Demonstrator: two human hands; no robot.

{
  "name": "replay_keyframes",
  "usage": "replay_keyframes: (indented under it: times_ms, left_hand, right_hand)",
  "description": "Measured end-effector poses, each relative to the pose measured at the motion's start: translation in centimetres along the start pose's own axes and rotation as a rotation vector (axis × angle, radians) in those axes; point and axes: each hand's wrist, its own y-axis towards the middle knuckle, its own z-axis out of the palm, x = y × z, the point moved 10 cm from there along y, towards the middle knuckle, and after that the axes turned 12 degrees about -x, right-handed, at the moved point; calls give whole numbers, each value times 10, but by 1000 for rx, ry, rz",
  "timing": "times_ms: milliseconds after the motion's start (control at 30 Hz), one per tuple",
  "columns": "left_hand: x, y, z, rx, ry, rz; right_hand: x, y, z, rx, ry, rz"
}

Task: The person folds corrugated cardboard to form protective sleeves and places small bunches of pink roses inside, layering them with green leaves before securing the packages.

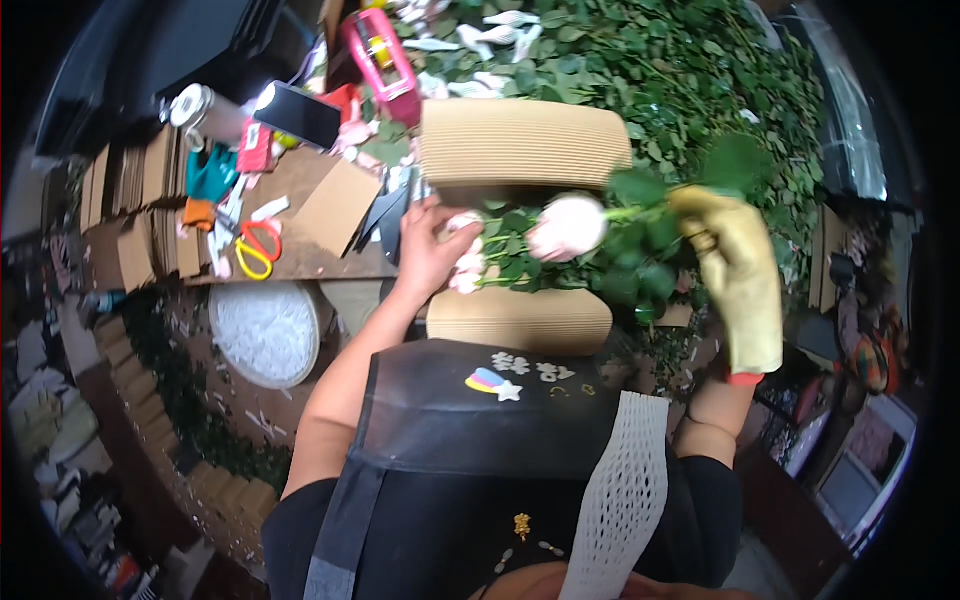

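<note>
Several pale pink roses (466, 272) lie with their blooms to the left, between two sheets of corrugated cardboard. One sheet of ridged tan cardboard (525, 143) is beyond them and another piece (520, 322) is on the near side. My bare left hand (432, 246) has its fingers bent round the blooms at their left edge. In a yellow glove, my right hand (728, 265) is closed on the leafy stem of a single pale pink rose (567, 228). This rose is somewhat blurred, and its bloom points left above the others.
Leafy rose stems (690, 90) pile up at the far right. On the left stand a pink tape dispenser (384, 68), a phone (298, 117), scissors (258, 249) and a flat cardboard piece (336, 206). A round white tub (265, 333) sits below the table edge. White mesh netting (625, 490) hangs over my apron.
</note>
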Motion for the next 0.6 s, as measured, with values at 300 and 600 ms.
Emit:
replay_keyframes:
  times_ms: [300, 600]
  left_hand:
    - [-2, -1, 4, -43, -64, -85]
    - [2, -2, 7, -97, -49, -20]
  right_hand:
    - [-40, -4, 153, 229, -494, 58]
    - [-35, -1, 159, 213, -619, -27]
